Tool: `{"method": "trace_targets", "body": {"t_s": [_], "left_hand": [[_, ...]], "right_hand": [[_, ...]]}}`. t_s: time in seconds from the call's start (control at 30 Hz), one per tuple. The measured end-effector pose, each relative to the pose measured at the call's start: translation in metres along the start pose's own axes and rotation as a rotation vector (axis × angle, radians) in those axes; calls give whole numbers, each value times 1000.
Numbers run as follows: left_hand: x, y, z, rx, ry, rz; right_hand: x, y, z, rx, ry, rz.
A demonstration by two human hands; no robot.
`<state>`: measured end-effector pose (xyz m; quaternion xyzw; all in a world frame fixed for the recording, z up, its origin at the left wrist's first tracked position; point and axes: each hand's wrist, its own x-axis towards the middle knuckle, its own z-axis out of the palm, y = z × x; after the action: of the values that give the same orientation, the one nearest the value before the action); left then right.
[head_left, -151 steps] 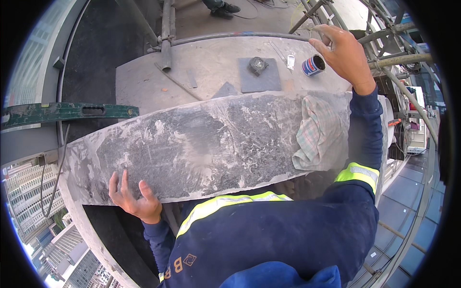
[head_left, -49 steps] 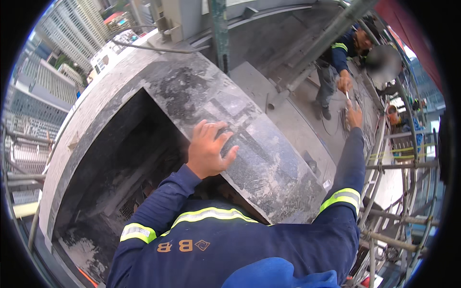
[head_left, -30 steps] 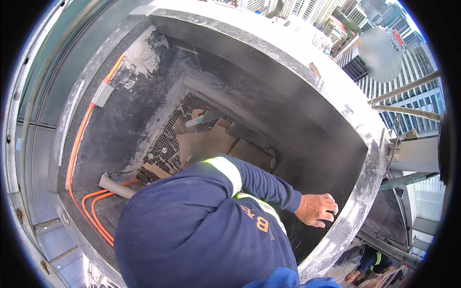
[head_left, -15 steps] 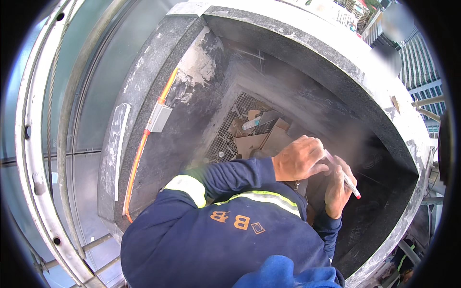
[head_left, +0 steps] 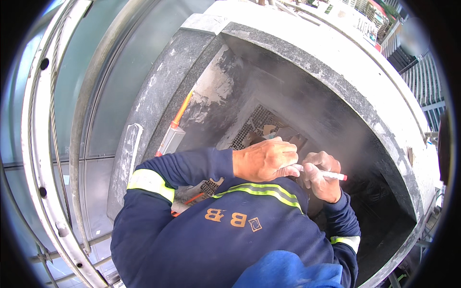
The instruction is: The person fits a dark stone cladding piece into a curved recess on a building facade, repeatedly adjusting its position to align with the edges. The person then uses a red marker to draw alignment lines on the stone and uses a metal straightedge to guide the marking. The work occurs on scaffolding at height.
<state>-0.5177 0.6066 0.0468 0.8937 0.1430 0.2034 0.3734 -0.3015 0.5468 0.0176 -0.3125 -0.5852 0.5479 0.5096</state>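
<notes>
A slim white marker with a red end is held level in front of my chest. Wrapped round its middle is my right hand, and the red end points out to the right. The thumb and fingers of my left hand are closed at the marker's other end, so both hands meet on it. My left fingers hide that tip, and I cannot make out whether a cap is there. Both arms wear dark blue sleeves with reflective bands.
A dark stone-walled trough surrounds the work, with a grid mat and cardboard scraps at its bottom. An orange conduit with a grey box runs along the left wall. Metal rails and glass panels stand at far left.
Both hands have shifted left, and the marker has turned from a steep slant to nearly level. My view has tilted, so the trough sits lower and further right.
</notes>
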Motion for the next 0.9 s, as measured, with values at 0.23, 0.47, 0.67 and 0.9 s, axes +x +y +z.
{"method": "trace_targets", "body": {"t_s": [0.23,0.47,0.67,0.9], "left_hand": [[6,-11,-89,-635,-417,-210],[-81,-122,-207,-614,-257,-613],[-55,-234,-294,371,340,-306],[-39,-300,-326,977,251,109]], "right_hand": [[60,-28,27,-165,-16,-231],[83,22,-6,133,662,-396],[252,114,68,-669,411,-682],[335,176,99,-875,434,-805]]}}
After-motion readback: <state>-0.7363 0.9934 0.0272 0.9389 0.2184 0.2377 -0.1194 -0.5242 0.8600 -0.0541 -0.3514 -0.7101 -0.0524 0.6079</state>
